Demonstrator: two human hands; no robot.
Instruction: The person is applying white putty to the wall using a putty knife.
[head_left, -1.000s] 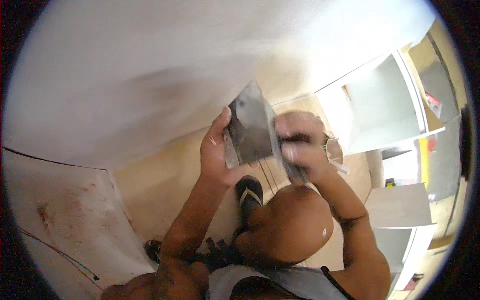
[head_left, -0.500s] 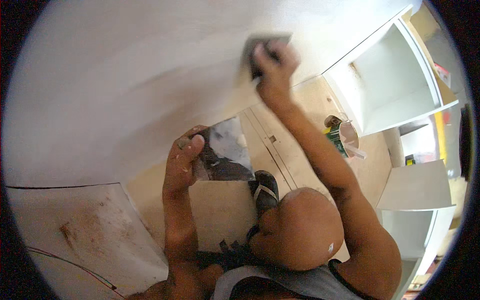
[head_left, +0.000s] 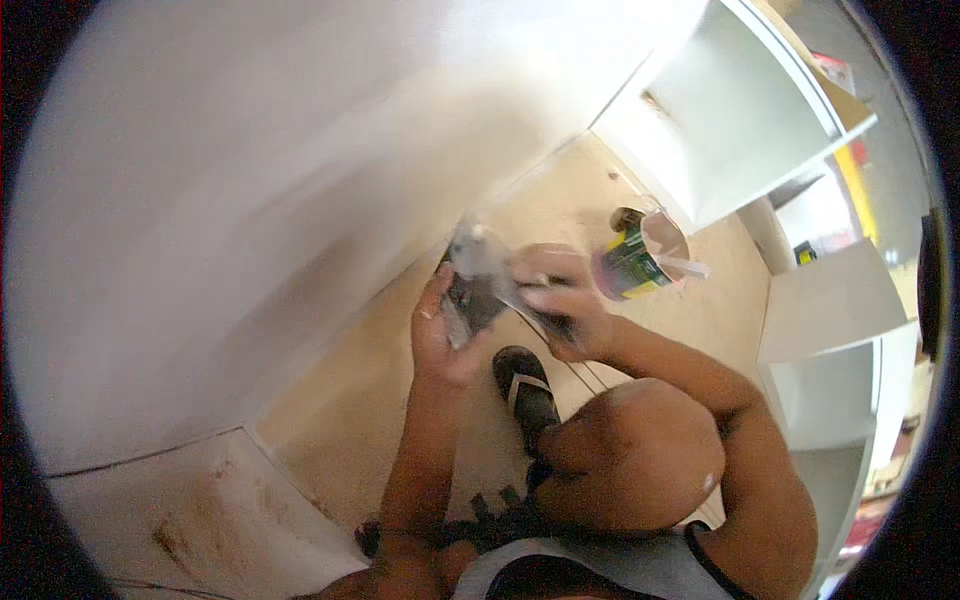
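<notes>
My left hand point(head_left: 440, 335) is closed round the edge of a flat, dark plate point(head_left: 474, 298), held up over the floor. White-grey paste point(head_left: 478, 248) lies smeared on the plate's far part. My right hand point(head_left: 572, 295) has its fingers wrapped round a flat scraper point(head_left: 520, 297), whose blade meets the plate's right side. Motion blurs that hand and the blade, so whether the blade presses into the paste is hard to see. To the left, the pale wall point(head_left: 250, 200) has brownish-grey smeared patches.
An open dark green and yellow tub point(head_left: 632, 265) with a pale stick point(head_left: 688, 266) stands beyond my right hand. White open cabinets point(head_left: 770, 120) line the right side. A stained white panel point(head_left: 200, 510) is at lower left. My sandalled foot point(head_left: 525, 395) rests on the tan floor.
My right hand has come down from the wall with the scraper to the plate. My left hand has shifted right with the plate, which is now tilted more steeply.
</notes>
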